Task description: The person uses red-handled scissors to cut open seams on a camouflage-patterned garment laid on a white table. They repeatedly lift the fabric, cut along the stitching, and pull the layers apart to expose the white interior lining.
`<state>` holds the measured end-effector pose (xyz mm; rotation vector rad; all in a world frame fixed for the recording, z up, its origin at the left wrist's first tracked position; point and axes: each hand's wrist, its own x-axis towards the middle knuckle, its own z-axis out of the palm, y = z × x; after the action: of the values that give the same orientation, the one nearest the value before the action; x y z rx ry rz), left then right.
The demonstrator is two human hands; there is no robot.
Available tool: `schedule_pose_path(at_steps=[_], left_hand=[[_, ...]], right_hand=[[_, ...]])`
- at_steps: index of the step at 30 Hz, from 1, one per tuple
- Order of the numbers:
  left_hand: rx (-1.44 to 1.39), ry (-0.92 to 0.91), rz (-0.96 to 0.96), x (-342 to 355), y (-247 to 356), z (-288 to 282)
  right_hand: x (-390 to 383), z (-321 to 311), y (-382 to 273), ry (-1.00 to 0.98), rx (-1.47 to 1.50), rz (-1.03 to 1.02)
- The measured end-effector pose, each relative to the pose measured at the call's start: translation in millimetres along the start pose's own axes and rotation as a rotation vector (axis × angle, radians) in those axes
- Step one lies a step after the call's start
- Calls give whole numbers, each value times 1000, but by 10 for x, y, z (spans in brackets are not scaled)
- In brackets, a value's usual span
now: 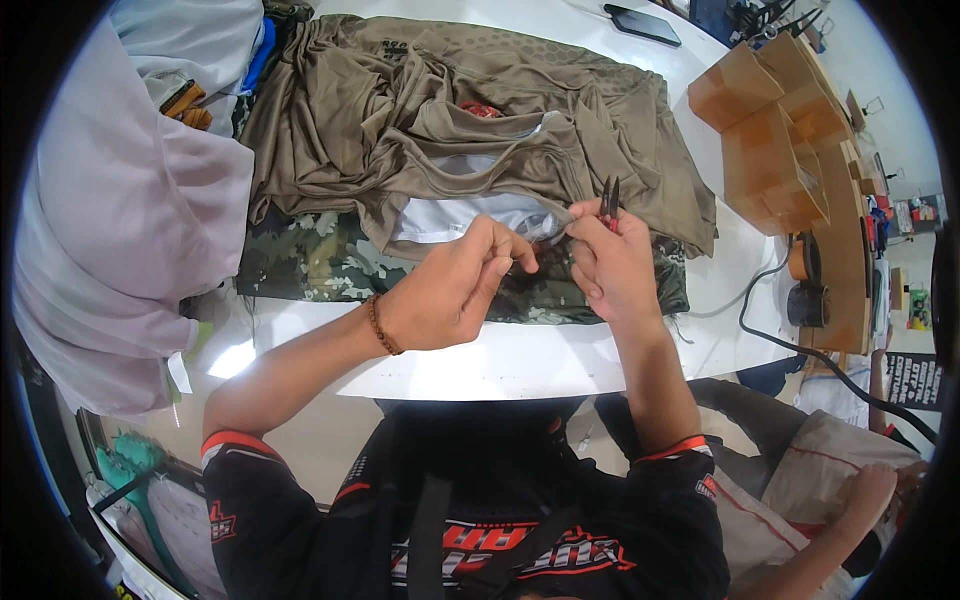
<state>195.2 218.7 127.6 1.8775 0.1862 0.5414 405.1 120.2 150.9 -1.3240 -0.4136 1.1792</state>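
Note:
An olive-brown shirt [340, 120] lies bunched over camouflage-patterned garments [300, 255] on the white table. White cloth [450, 220] shows inside its opening. My left hand [445, 285], with a beaded bracelet at the wrist, is closed in a pinch just off the shirt's near edge. Whatever sits between its fingertips is too small to name. Thread snips [611, 200] with dark blades and a red handle are held in my right hand [618, 262], blades pointing away from me. The right thumb and finger also meet at the shirt's edge.
Pale draped fabric [130, 200] and other clothes are heaped at the left. A phone [642, 25] lies at the far edge. Cardboard boxes [765, 140], tape rolls [806, 280] and a black cable [850, 372] are on the right. Another person's arm [840, 530] shows at the lower right.

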Motion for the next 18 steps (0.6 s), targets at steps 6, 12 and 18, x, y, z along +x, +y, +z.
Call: schedule_pose_path(at_steps=[6,12,18], left_hand=[[-80,58,88,44,-80,42],[-138,60,85,24,-106,2],[-155,45,102,28,-117,1]], right_hand=[[102,58,126,33,-357,-364],[-136,66,-100,-180,-8,95],[-183,-273,-44,-520,128,552]])
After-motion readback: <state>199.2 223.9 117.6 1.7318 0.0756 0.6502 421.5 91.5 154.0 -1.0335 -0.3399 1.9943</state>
